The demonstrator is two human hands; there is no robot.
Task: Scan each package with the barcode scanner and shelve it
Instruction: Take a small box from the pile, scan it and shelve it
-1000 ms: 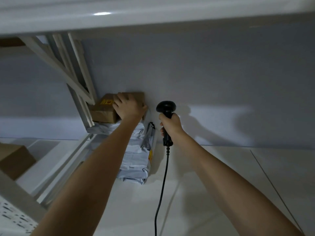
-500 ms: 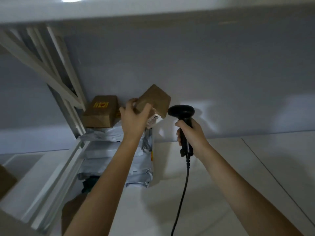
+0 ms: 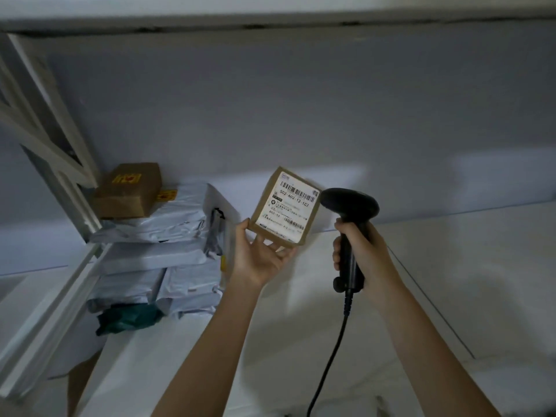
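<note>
Two brown cardboard boxes are in view: one small box (image 3: 284, 207) with a white barcode label, held up in the left hand (image 3: 261, 260), and one box with yellow stickers (image 3: 129, 191) on top of the pile at the shelf's (image 3: 451, 266) back left corner. One black barcode scanner (image 3: 350, 230) (corded) is gripped by the right hand (image 3: 362, 254). The pile holds at least five grey poly mailer bags (image 3: 156, 257), though their overlap blurs an exact count, and one dark green bag (image 3: 129, 319) at its near edge. Two hands in all.
</note>
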